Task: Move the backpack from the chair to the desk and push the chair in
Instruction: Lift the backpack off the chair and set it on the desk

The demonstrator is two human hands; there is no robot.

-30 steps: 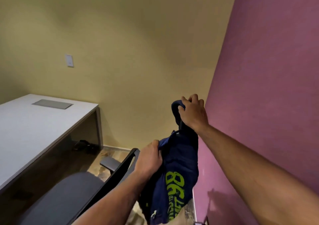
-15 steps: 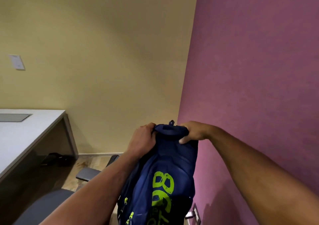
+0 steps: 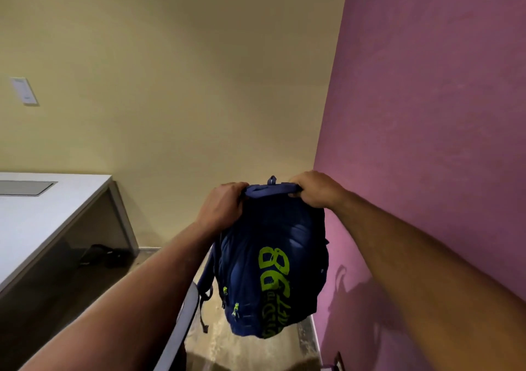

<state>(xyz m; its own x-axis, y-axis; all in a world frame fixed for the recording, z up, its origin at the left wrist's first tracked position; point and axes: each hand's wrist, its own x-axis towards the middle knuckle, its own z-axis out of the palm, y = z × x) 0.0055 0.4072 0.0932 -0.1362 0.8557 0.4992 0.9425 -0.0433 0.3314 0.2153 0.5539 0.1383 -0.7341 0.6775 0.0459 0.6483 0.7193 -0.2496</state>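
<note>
A navy backpack point(image 3: 273, 259) with lime-green lettering hangs in the air in front of me, clear of the floor. My left hand point(image 3: 222, 208) grips the left side of its top. My right hand point(image 3: 316, 188) grips the right side of its top. One grey edge of the chair point(image 3: 185, 319) shows below my left forearm; the seat is hidden. The white desk point(image 3: 42, 219) stands at the left, with a grey cable hatch point(image 3: 25, 187) set in its top.
A pink wall point(image 3: 427, 143) runs close along the right, a yellow wall point(image 3: 170, 86) lies ahead with a white wall plate point(image 3: 24, 91). Dark shoes point(image 3: 102, 255) lie on the floor under the desk's far end. A wall socket point(image 3: 338, 362) sits low on the pink wall.
The backpack has risen off the chair and now hangs free. My left hand shifted from its side up to its top, and my view swung right, away from the chair seat.
</note>
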